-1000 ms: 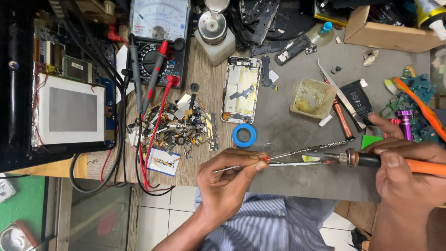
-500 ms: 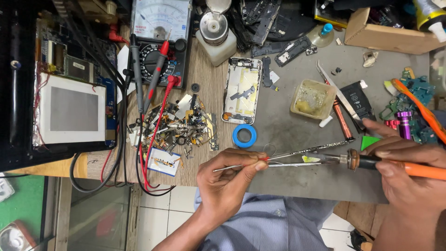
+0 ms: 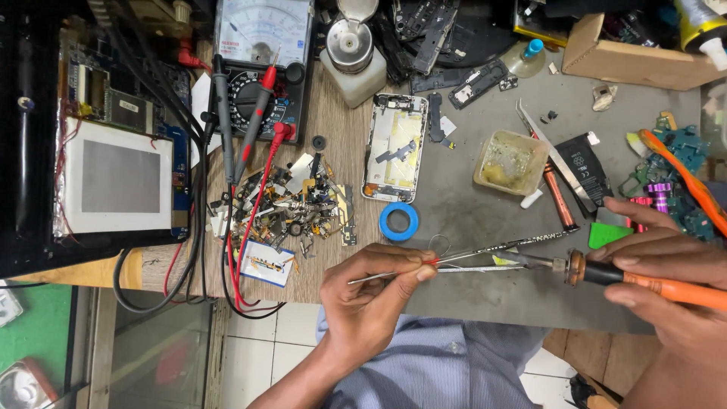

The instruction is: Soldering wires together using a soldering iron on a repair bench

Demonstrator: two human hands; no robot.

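Orange-handled soldering iron [image 3: 644, 279] sits gripped in the right hand [image 3: 674, 291], tip over the grey bench edge. Left hand [image 3: 371, 291] pinches thin tweezers [image 3: 401, 271] shut, meeting the iron's tip near the blue tape ring [image 3: 399, 222].

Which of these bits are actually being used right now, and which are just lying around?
In use:
left hand pinching thin tweezers
right hand holding orange-handled soldering iron

Lying about:
blue tape ring
opened phone frame
analogue meter
flux tub
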